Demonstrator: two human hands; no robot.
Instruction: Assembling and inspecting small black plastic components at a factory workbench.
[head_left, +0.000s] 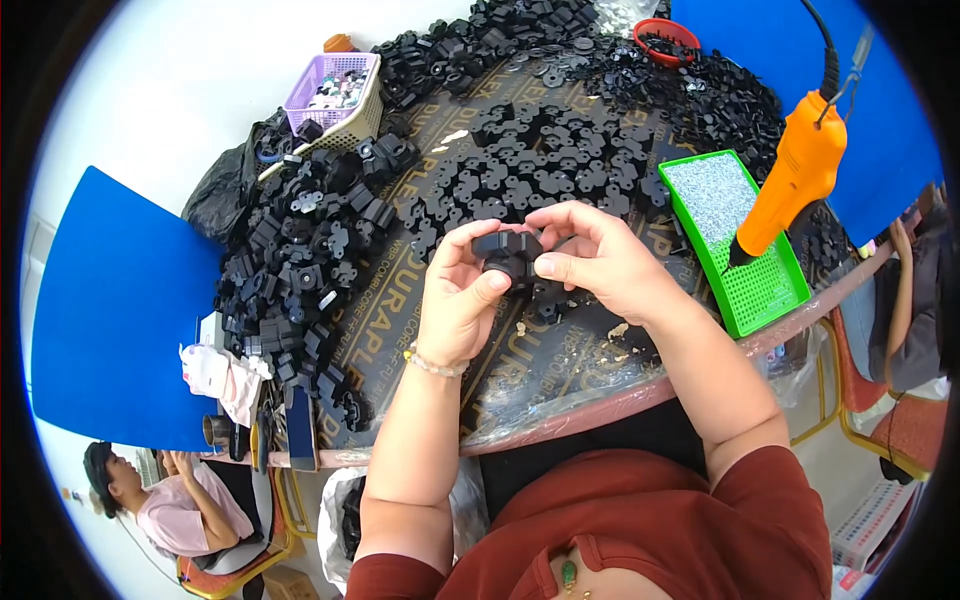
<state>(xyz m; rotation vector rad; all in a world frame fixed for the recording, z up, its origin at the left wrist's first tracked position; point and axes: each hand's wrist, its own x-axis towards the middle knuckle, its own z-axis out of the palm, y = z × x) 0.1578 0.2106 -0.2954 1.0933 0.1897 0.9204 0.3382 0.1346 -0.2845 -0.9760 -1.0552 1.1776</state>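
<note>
Between both hands, above the near middle of the table, is a small black plastic housing [509,258]. My left hand [461,290] grips its left side, thumb in front and fingers behind. From the right, my right hand [592,255] pinches it with thumb and forefinger, hiding part of that side. Just beyond the hands lies a spread of flat black plastic parts [545,160]. An orange electric screwdriver [800,165] hangs by a cord at the right, over a green tray [760,300] with many small silvery screws in its far half.
Heaped black parts [290,270] cover the table's left side. A purple basket [335,85] of small pieces stands at the back left, a red bowl [667,40] at the back right. Blue panels [120,310] flank the table. Another person [180,505] sits at the lower left.
</note>
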